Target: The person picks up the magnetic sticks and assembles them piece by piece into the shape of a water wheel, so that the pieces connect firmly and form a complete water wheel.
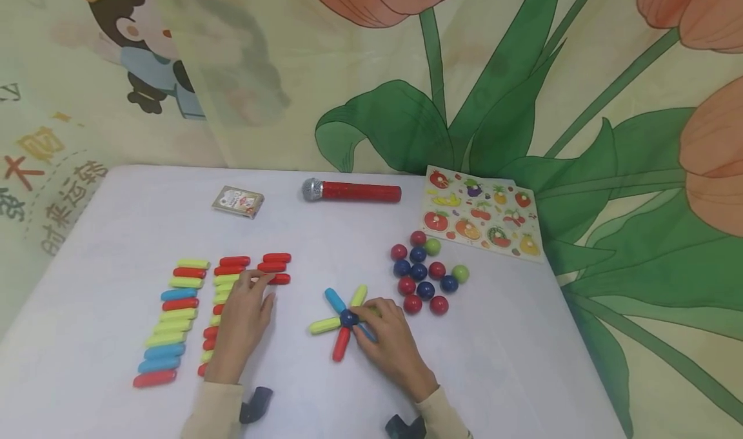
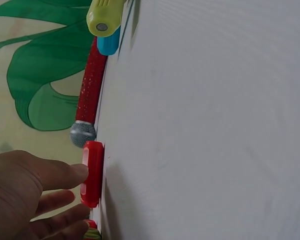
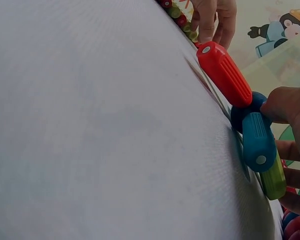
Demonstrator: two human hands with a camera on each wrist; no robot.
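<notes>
My left hand (image 1: pixel 246 310) reaches over the columns of magnetic rods, its index fingertip at the left end of a red rod (image 1: pixel 281 278). The thumb is apart from the fingers; in the left wrist view it overlaps that red rod (image 2: pixel 93 175). My right hand (image 1: pixel 390 342) holds a star of magnetic rods by its centre, a dark blue ball (image 1: pixel 348 318). Red (image 1: pixel 341 344), blue (image 1: pixel 335 301) and yellow-green rods (image 1: pixel 324 325) radiate from the ball. In the right wrist view, the thumb touches the ball and fingers lie by a yellow-green rod (image 3: pixel 273 180).
Left of the hands lies a column of coloured rods (image 1: pixel 172 326). Red, blue and green balls (image 1: pixel 425 290) cluster at right, below a fruit-picture board (image 1: pixel 482 213). Toward the back are a red microphone (image 1: pixel 360 192) and a small card box (image 1: pixel 238 201). A printed cloth hangs behind.
</notes>
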